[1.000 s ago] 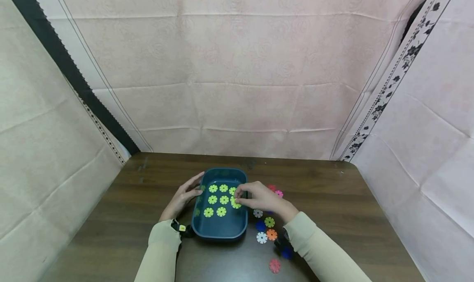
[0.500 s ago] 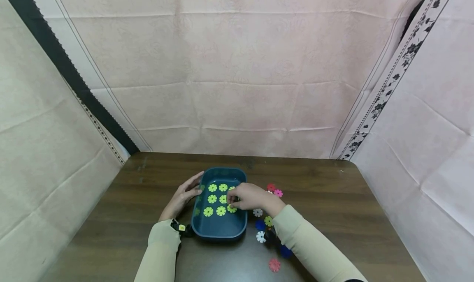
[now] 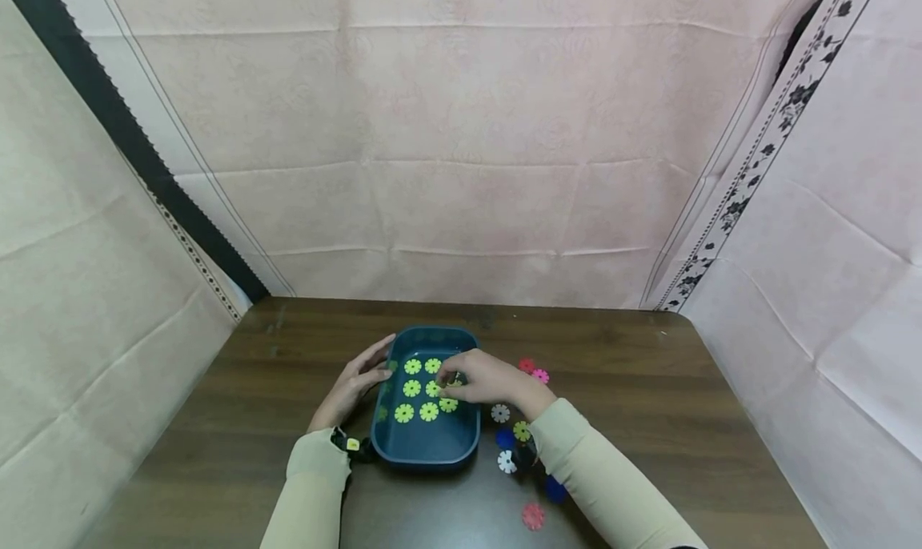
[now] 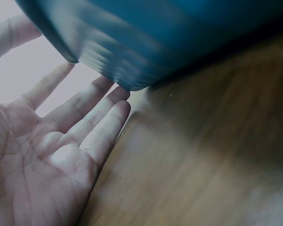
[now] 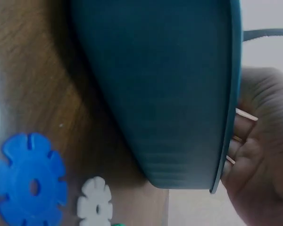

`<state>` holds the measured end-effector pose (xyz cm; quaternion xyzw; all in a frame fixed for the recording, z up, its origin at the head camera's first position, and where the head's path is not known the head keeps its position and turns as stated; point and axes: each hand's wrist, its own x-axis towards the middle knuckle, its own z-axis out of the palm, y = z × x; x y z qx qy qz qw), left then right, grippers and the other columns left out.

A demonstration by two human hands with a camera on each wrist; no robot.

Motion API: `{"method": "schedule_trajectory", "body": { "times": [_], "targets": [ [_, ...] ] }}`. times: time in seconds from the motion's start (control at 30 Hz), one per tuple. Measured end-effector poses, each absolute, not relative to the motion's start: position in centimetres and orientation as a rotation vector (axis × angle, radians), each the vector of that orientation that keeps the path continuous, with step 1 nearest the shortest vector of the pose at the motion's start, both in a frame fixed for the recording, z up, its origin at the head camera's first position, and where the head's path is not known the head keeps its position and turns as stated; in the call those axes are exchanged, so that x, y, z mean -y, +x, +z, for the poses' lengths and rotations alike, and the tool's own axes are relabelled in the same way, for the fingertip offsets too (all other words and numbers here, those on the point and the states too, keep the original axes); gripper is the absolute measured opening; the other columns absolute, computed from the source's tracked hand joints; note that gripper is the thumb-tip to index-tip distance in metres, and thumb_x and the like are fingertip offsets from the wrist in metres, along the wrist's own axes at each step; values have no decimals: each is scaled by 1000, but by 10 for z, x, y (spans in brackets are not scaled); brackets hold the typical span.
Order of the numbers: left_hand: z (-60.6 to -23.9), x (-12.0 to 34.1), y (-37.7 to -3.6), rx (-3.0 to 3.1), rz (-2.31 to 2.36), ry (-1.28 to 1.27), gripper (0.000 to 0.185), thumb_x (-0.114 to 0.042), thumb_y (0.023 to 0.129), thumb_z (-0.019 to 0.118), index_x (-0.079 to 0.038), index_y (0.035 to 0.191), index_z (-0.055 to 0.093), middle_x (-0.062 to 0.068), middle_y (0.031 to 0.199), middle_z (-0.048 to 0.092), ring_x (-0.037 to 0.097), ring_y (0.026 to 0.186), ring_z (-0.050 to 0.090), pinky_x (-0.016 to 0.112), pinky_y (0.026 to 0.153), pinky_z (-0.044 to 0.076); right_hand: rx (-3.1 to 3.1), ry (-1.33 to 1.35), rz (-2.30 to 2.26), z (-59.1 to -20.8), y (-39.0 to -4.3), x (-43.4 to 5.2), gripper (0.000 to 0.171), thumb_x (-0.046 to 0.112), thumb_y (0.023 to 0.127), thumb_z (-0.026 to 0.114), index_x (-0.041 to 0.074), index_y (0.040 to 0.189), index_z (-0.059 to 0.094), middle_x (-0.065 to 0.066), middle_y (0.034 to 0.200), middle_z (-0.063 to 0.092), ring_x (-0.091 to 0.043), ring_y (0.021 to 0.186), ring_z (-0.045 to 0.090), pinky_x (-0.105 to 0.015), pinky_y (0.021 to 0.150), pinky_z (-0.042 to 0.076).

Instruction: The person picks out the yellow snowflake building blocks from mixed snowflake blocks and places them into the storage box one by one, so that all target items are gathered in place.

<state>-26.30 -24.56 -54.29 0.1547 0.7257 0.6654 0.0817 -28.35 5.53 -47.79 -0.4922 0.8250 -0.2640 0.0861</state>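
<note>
Teal plastic rectangular tray sits near the desk's front edge, holding yellow-green notched plastic discs. Left hand, fingers straight and slightly spread, rests against the tray's left wall. Right hand reaches over the right rim, fingers curled; whether they pinch a disc cannot be told. Dark wooden desk carries loose coloured discs right of the tray; pink fabric walls enclose it.

A dark teal tray holds yellow-green snowflake discs. White, blue, pink and red discs dot the dark brown wood-grain worktop. The sleeves are beige.
</note>
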Motion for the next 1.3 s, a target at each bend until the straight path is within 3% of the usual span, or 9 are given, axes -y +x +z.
{"method": "schedule_trajectory", "body": {
  "times": [0.2,0.43,0.67,0.8,0.97,1.13,1.3],
  "targets": [
    [-543,246,-264,-2184,1991,429,59,-16,102,58,-34,155,40,7,151,47,32,134,47,53,109,38,-2368,-1520,-977,-474,-284,-57,28,27,96,71,6,113,71,-6,109,73,-14,101,67,-41,90,55],
    [-543,246,-263,-2174,2008,383,58,-17,100,60,-35,153,42,5,149,48,30,134,47,57,110,34,-2349,-1504,-1043,-472,-281,-58,30,26,95,73,3,115,69,-9,111,72,-17,103,68,-45,92,54],
    [-544,246,-262,-2174,2005,386,59,-16,101,59,-35,153,42,5,150,48,31,134,47,59,111,33,-2364,-1519,-1146,-468,-277,-64,19,23,97,70,14,113,70,1,108,73,-6,102,66,-44,92,54],
    [-544,246,-263,-2172,2003,406,59,-14,101,58,-34,154,41,6,150,48,32,134,47,58,111,33,-2381,-1486,-1237,-466,-272,-71,18,21,97,70,15,114,70,7,108,72,-7,102,66,-41,92,54],
    [-545,247,-265,-2168,2006,424,59,-15,101,58,-34,154,41,7,150,48,33,134,47,58,110,34,-2365,-1389,-1402,-464,-264,-82,19,23,98,69,12,113,71,8,109,71,-15,104,66,-50,91,53],
    [-544,246,-265,-2162,2008,420,58,-15,101,58,-35,153,41,7,149,48,33,133,48,56,110,35,-2360,-1327,-1489,-468,-260,-94,22,27,98,68,12,114,71,6,109,71,-13,104,66,-49,93,52],
    [-543,246,-264,-2170,2004,439,59,-15,101,58,-33,155,40,7,150,48,32,134,48,54,109,36,-2385,-1265,-1522,-474,-259,-108,18,27,98,68,19,114,71,4,109,72,-12,104,66,-52,94,51]
  ]
}}
